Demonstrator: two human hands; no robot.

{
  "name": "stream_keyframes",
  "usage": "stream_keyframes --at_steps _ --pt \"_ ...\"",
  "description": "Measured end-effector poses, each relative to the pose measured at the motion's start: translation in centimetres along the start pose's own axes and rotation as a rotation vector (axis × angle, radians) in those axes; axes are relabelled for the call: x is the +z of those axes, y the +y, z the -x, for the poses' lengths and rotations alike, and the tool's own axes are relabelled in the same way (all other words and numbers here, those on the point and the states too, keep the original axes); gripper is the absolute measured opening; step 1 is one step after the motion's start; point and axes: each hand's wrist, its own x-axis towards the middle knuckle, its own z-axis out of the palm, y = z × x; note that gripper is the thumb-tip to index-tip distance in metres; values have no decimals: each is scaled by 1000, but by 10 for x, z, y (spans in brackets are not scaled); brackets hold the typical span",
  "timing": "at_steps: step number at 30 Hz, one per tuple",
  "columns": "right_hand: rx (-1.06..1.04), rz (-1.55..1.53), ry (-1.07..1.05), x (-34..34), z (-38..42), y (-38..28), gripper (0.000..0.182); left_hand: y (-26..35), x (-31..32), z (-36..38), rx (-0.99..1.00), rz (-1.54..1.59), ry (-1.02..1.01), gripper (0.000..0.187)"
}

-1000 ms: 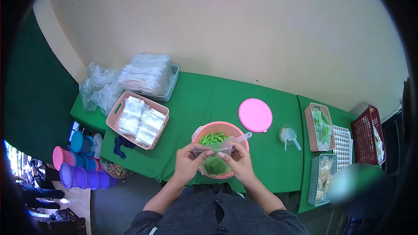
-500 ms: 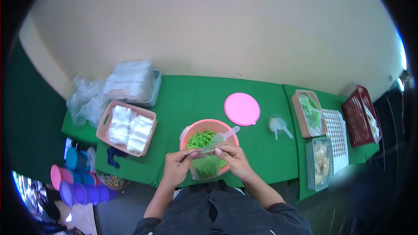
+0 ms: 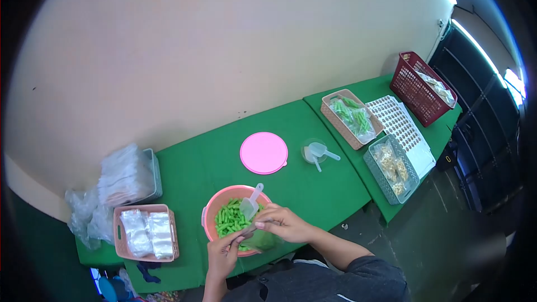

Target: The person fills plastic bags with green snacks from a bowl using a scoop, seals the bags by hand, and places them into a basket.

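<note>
My left hand [image 3: 222, 255] pinches one upper corner of a small clear plastic bag [image 3: 263, 241] with green contents. Fingers of my right hand [image 3: 284, 223] close on the other end of its top edge. The bag hangs over the near side of a pink tub [image 3: 208, 225]. Inside the tub lie many bright green, stick-like pieces [image 3: 228, 217], whose exact kind I cannot make out. A clear scoop [image 3: 249, 207] rests on them, its handle leaning over the far rim. My hands and the bag hide the tub's near right part.
On the green-covered table are a pink lid [image 3: 264, 152], a small bowl with scoops [image 3: 318, 152], and a basket of clear bags [image 3: 146, 208]. Further right stand a beige basket of green packets [image 3: 352, 120], a grey basket [image 3: 391, 169], a sticker sheet [image 3: 400, 123] and a maroon basket [image 3: 422, 92].
My view has turned to the right, so the table things appear further left and tilted. Both hands still hold the bag's top edge, which now slants, with the right hand higher.
</note>
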Motion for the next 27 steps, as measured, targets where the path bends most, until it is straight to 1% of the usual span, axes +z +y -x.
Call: stream_keyframes --at_steps 2,3,4,5,6,7,8,9,10,11,12,13,14,15,16,17,18,19,20,22,23,24,25,26,27 --pt "202 -160 213 -27 11 -2 24 -8 4 -5 -16 -39 -14 26" --pt "208 -124 372 -56 13 4 25 -23 1 -7 -37 39 77 28" --pt "212 -88 530 -92 14 11 27 -33 -4 -9 -65 38 207 25" --pt "267 8 732 -127 18 14 28 -44 -10 -11 -90 36 337 23" --pt "412 113 860 -168 25 17 25 -54 -20 -10 -94 -22 413 22" --pt "360 249 950 -211 30 39 26 -63 -31 -7 -96 -79 494 22" --pt "352 387 1027 -253 32 61 26 -73 -44 -3 -125 -87 523 21" --pt "302 252 1104 -288 32 78 28 -83 -56 1 -141 -67 544 24" --pt "306 223 1165 -323 31 98 29 -91 -65 5 -154 -14 584 25" --pt "303 192 1222 -356 28 119 31 -102 -76 10 -135 -19 575 25" --pt "286 187 1224 -385 24 141 31 -110 -87 13 -109 -27 568 25" --pt "252 19 1292 -410 20 165 34 -113 -94 15 -91 -30 572 25" --pt "219 -155 1352 -428 15 189 38 -114 -102 16 -96 -105 599 25" --pt "305 -131 1399 -439 11 212 52 -114 -108 18 -106 -177 632 26" --pt "295 -134 1383 -447 6 244 52 -115 -113 21 -102 -175 650 26" --pt "483 151 1476 -448 3 281 55 -115 -118 28 -104 -304 725 26" --pt "663 451 1540 -442 -1 302 59 -116 -125 39 -112 -434 801 26" --pt "707 586 1563 -405 -20 279 61 -120 -135 51 -229 -492 851 32" --pt "744 724 1578 -361 -37 252 64 -126 -143 60 -245 -489 887 32" --pt "524 677 1368 -283 -65 195 63 -136 -158 85 -245 -1027 853 41" --pt "500 674 1314 -251 -82 178 63 -147 -170 101 -242 -1087 725 55" --pt "398 710 1173 -218 -95 164 59 -153 -181 111 -386 -1051 601 58" --pt "296 738 1035 -184 -107 146 57 -164 -188 120 -424 -972 574 55" --pt "285 727 986 -147 -116 116 57 -203 -197 135 -456 -910 615 53" --pt "181 615 886 -109 -124 78 52 -192 -198 133 -494 -810 583 55"
